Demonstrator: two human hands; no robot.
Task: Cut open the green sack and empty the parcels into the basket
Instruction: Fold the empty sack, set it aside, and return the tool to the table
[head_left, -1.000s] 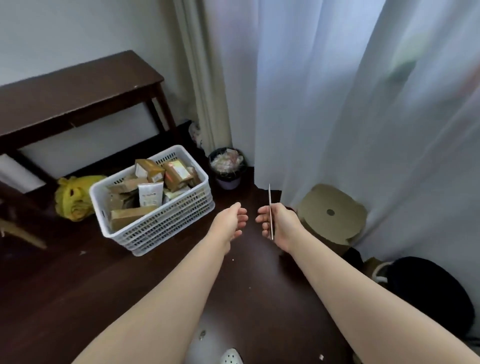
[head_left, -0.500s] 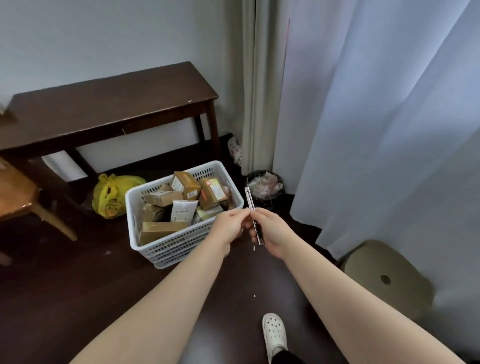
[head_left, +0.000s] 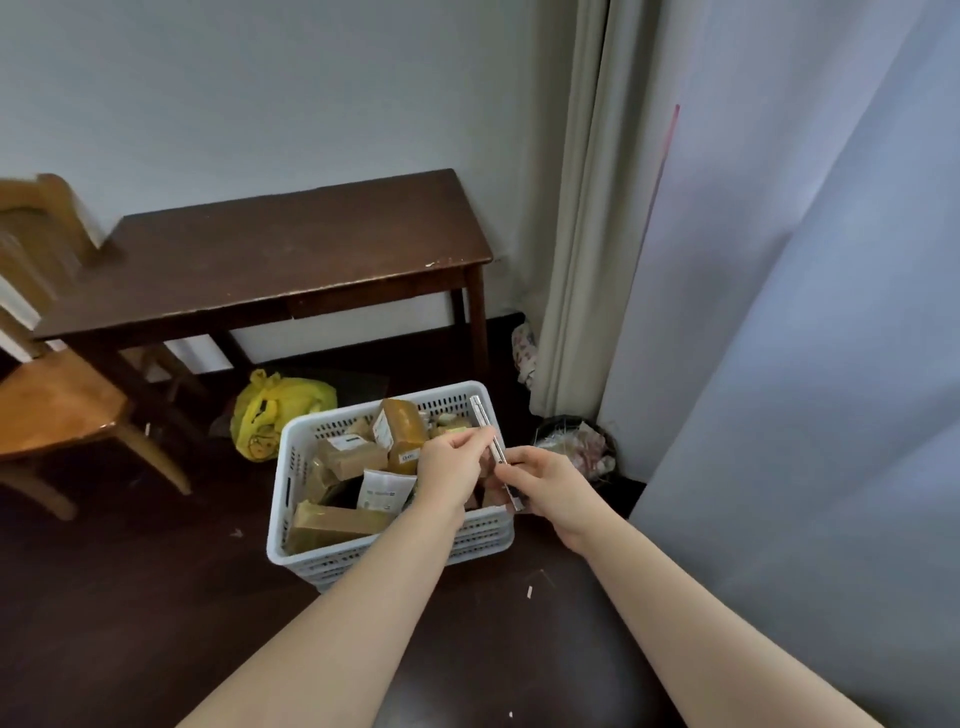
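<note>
A white slotted basket (head_left: 291, 467) stands on the dark floor, filled with several brown and white parcels (head_left: 332, 522). Above its right half I hold a slim metal utility knife (head_left: 491, 441) in both hands. My right hand (head_left: 545, 480) grips its lower end. My left hand (head_left: 449, 462) pinches the knife's middle from the left. No green sack is in view.
A dark wooden table (head_left: 291, 254) stands against the wall behind the basket. A yellow plastic bag (head_left: 275, 410) lies under it. A wooden chair (head_left: 52, 395) is at the left. A small waste bin (head_left: 576, 447) sits by the curtain (head_left: 779, 312) at the right.
The view has swung left and up, so the table and chair fill more of the frame. My left hand has come onto the knife, and both hands now sit over the basket.
</note>
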